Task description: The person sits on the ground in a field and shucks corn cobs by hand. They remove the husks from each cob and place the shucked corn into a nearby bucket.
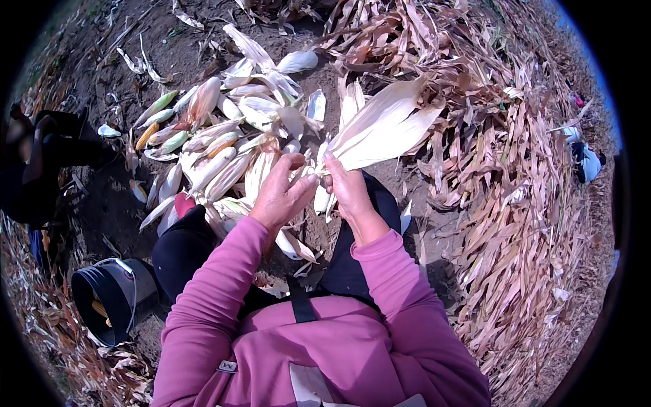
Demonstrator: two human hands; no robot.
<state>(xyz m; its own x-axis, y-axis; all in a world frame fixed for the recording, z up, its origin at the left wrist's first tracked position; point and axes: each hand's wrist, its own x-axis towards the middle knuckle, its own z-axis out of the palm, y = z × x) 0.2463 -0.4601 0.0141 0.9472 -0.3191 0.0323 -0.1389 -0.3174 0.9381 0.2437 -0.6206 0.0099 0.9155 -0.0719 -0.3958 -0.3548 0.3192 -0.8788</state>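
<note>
Pale, dry corn husk leaves fan out to the upper right from my right hand. The fingers of that hand are closed around their gathered base, with the thumb on top. Close beside it, my left hand is bent at the same base, its thumb against the husk and its index finger curled. Whether an ear is still inside the base is hidden by my fingers. Just beyond my left hand lies a heap of corn ears, most wrapped in pale husks, a few showing yellow kernels.
A dark bucket with a wire handle lies tipped at the left, yellow corn inside. Dry stalks and leaves form a large pile along the right. Another person in dark clothes is at the far left. My dark-trousered legs flank the heap.
</note>
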